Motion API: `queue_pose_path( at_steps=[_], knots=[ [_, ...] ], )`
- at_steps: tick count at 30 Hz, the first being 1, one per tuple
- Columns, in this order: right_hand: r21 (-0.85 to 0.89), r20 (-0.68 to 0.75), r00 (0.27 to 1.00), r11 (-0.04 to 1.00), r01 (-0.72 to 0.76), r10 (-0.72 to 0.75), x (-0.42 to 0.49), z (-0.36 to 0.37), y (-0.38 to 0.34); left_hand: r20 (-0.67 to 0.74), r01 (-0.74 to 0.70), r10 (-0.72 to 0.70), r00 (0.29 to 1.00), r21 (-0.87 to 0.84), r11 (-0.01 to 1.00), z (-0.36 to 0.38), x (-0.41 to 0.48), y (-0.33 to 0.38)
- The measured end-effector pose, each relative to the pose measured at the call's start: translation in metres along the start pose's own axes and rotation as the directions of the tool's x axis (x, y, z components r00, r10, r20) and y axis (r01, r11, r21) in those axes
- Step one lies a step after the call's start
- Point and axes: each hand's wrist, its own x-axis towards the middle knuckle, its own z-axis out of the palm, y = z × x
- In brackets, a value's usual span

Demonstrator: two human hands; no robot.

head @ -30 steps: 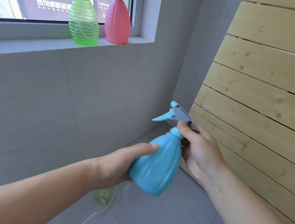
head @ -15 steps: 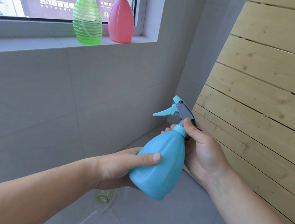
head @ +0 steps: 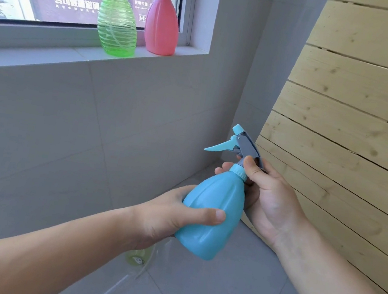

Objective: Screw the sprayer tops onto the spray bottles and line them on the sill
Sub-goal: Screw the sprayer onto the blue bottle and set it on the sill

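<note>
A blue spray bottle (head: 213, 211) is held in mid-air, tilted, with its blue-and-grey sprayer top (head: 240, 145) on the neck. My left hand (head: 171, 217) wraps around the bottle's lower body. My right hand (head: 266, 197) grips the collar and the base of the sprayer top. On the window sill (head: 49, 56) at the upper left a green ribbed spray bottle (head: 117, 23) and a pink spray bottle (head: 161, 26) stand upright side by side, each with its sprayer top on.
A slatted wooden panel (head: 361, 123) leans on the right. Grey tiled wall and floor fill the rest. Another clear, yellowish bottle (head: 137, 258) lies on the floor below my left hand, partly hidden.
The blue bottle has turned more upright and shifted slightly right. My left thumb has slid lower across its body. My right hand stays on the collar.
</note>
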Motion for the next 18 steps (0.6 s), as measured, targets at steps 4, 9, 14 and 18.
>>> queue_pose_path(
  at_steps=[4,9,14,18],
  knots=[
    [-0.004,-0.049,0.998,1.000,0.030,-0.030,-0.001,0.005,0.005,-0.050,0.000,0.002,0.999,0.052,0.999,-0.005,0.000,-0.003],
    [-0.022,-0.089,0.995,0.999,0.044,-0.046,0.000,0.008,0.007,-0.095,-0.021,0.030,0.995,0.090,0.996,-0.005,-0.001,-0.003],
    [-0.025,-0.065,0.998,1.000,0.017,-0.019,0.001,0.006,0.007,-0.096,-0.026,0.037,0.995,0.117,0.993,-0.010,0.000,-0.001],
    [-0.177,-0.039,0.993,0.979,0.102,-0.111,0.000,0.007,0.007,-0.119,-0.073,0.086,0.989,0.109,0.991,-0.015,0.001,0.007]
  ],
)
